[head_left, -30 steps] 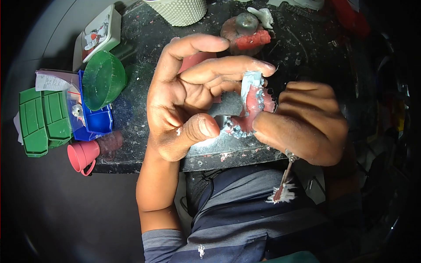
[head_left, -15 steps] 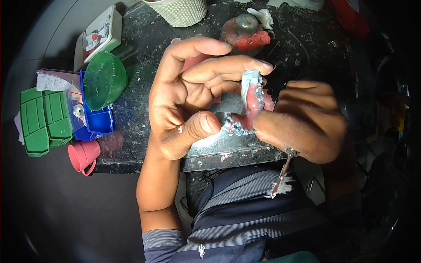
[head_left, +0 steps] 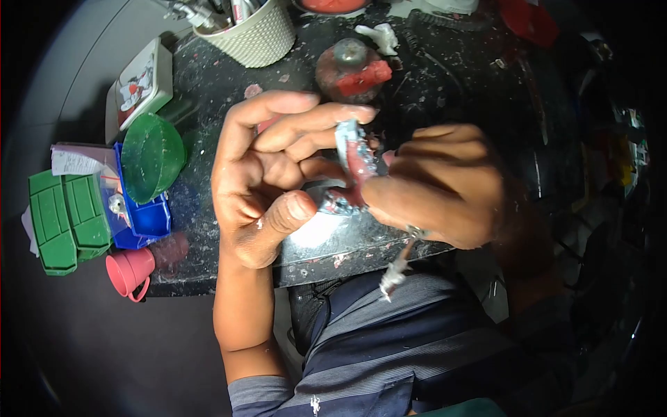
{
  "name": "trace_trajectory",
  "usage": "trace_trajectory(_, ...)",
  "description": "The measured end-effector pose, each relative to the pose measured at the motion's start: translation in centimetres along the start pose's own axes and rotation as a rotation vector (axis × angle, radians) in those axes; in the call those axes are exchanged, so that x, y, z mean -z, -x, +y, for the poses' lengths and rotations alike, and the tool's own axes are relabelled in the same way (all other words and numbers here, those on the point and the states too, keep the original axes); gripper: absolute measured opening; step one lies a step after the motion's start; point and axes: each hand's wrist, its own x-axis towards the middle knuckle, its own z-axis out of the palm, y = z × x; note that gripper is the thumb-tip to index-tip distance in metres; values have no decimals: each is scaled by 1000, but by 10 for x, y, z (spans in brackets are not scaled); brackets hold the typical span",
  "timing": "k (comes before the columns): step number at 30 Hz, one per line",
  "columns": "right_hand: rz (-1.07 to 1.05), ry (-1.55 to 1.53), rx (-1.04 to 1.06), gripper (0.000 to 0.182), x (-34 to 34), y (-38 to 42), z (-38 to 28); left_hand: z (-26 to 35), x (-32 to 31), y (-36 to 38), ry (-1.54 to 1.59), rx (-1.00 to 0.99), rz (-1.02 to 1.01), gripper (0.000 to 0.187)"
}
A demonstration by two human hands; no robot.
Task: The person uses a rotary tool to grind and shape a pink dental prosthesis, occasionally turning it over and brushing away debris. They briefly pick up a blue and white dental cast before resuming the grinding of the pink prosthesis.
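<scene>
My left hand point(head_left: 260, 170) has its thumb and curled fingers around a pink and pale-blue curved piece point(head_left: 358, 161), which resembles a dental arch with a rough, crumbly surface. My right hand point(head_left: 445, 184) is closed in a fist against the right side of this piece, thumb toward it. From the bottom of the fist sticks out a thin tool point(head_left: 397, 272) with a metal collar, a brownish shaft and frayed white stuff at its end. Its working end is hidden by the fist. Both hands are above the front part of the dark table point(head_left: 222, 254).
Beyond the hands stands a round burner-like pot point(head_left: 351, 54) with a red block against it. A woven white basket point(head_left: 257, 38) holds tools. Leftward are a green bowl point(head_left: 154, 156), a blue bin point(head_left: 154, 221), green trays point(head_left: 66, 215) and a pink cup point(head_left: 132, 271) at the edge.
The view has shifted, so the table things and both hands appear further left. The tool's frayed end has swung slightly and looks smeared by motion. The curved piece stays in my left hand.
</scene>
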Motion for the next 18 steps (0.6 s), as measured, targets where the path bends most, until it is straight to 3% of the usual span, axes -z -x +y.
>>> trace_trajectory(3, -37, -68, -166, 29, -2, 1, 6, 0, 5, -3, -91, -64, 111, 67)
trace_trajectory(4, -139, -102, -254, 32, 4, 0, 6, 3, 7, -3, -127, -89, 168, 65)
trace_trajectory(5, -138, -84, -264, 32, 7, 2, 7, 6, 20, 1, -96, -85, 94, 62)
trace_trajectory(8, -466, 21, -426, 40, 11, 8, 12, 11, 25, 2, -15, -113, 225, 58)
trace_trajectory(11, -596, 69, -602, 41, 15, 6, 21, 14, 24, 3, -34, -89, 291, 60)
trace_trajectory(13, -564, 107, -666, 42, 22, 7, 25, 13, 23, 3, -34, -84, 279, 60)
trace_trajectory(16, -291, 225, -642, 33, 20, 18, 40, 11, 20, 2, -72, -77, 264, 59)
trace_trajectory(18, -254, 264, -666, 34, 22, 20, 45, 10, 20, 2, -131, -90, 255, 58)
